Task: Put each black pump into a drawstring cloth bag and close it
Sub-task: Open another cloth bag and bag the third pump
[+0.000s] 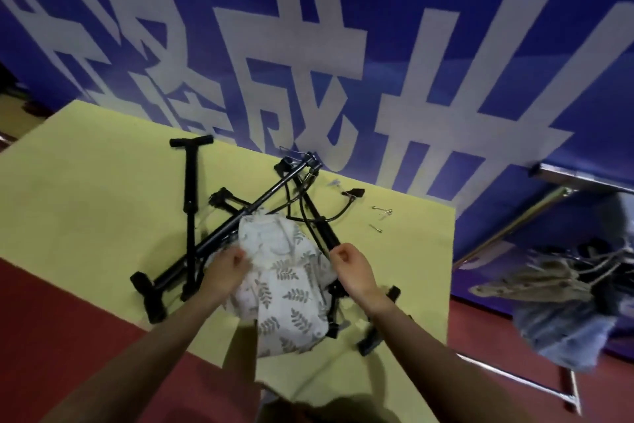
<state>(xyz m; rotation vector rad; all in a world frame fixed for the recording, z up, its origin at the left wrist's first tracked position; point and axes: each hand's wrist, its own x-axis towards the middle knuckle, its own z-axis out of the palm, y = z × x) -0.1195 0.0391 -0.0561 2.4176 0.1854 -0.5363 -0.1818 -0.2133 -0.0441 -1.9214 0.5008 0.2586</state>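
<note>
Yellow-green table top (85, 203), sits on a dark red floor (61, 337). Blue banner (429, 45) with big white characters runs along the far side. Two small metal pins on the table's far right: one (382, 210), another (375, 227) just nearer. Right of table: metal frame (507, 216) leaning against the banner, plus a blurred heap of cloth items (562, 313) on the floor.

Blue banner (446, 28), red floor (68, 337), perhaps carpet.
</note>
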